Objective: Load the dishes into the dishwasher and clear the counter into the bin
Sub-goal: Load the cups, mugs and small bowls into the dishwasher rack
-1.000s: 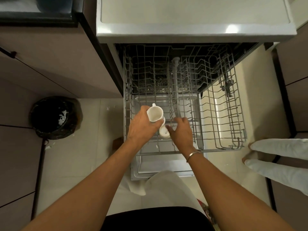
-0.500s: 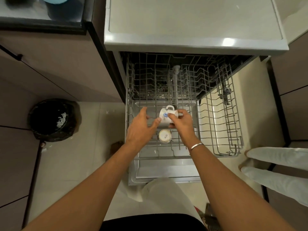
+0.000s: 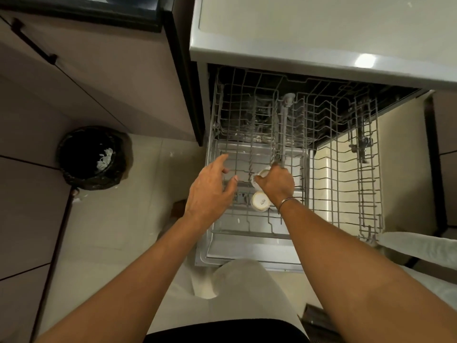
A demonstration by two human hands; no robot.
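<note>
The right hand (image 3: 275,184) grips a white cup (image 3: 262,173), fingers curled round it from above so that only part of its pale rim and side shows past the knuckles; how the cup is tilted cannot be told. It is held low in the pulled-out wire rack (image 3: 321,184), in the left half, just beside a row of upright tines. Just nearer the person and touching or nearly touching the wrist, a second white cup (image 3: 260,201) sits upside down in the same rack, its round base with small print facing up. The left hand (image 3: 207,191) hovers over the rack's left edge with fingers spread and relaxed, holding nothing, the thumb pointing toward the gripped cup but apart from it. A thin metal bangle (image 3: 286,202) circles the right wrist. Below the rack lies the open dishwasher door (image 3: 247,253), and above it the pale counter top (image 3: 321,33) overhangs the machine. To the left, on the tiled floor, stands a round bin (image 3: 118,174) with a black liner and white scraps inside. At the right edge another person's pale trouser legs (image 3: 420,246) show.
</note>
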